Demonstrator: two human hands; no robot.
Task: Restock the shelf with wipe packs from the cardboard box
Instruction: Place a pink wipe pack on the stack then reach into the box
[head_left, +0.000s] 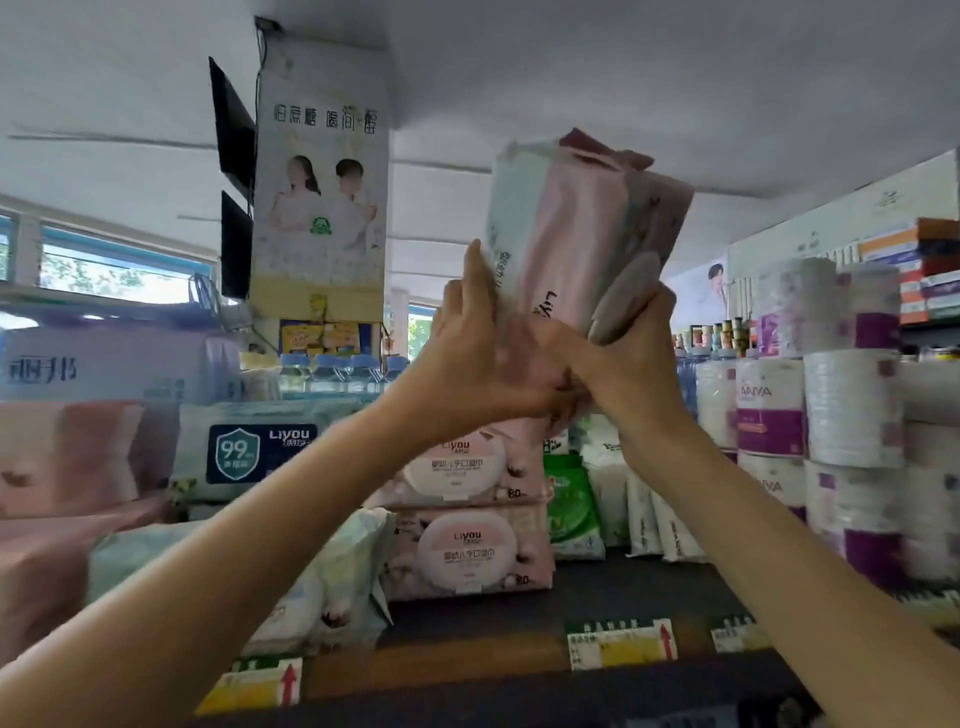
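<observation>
1. Head view: your left hand (467, 358) and right hand (631, 358) both clasp the pack's (582, 228) lower end, upper centre of the frame.
2. Its long axis stands near upright, tilted right — directly above the stack (467, 512) on the shelf (597, 603).
3. Neither hand is nearer.

Both hands, left hand (467, 353) and right hand (631, 358), hold a pack (576, 228) tilted above the shelf (519, 660). Below it, two packs (467, 509) lie stacked on the shelf. Left of them lie more packs (322, 577); right stand paper rolls (852, 405). A poster (319, 171) hangs behind, left.
</observation>
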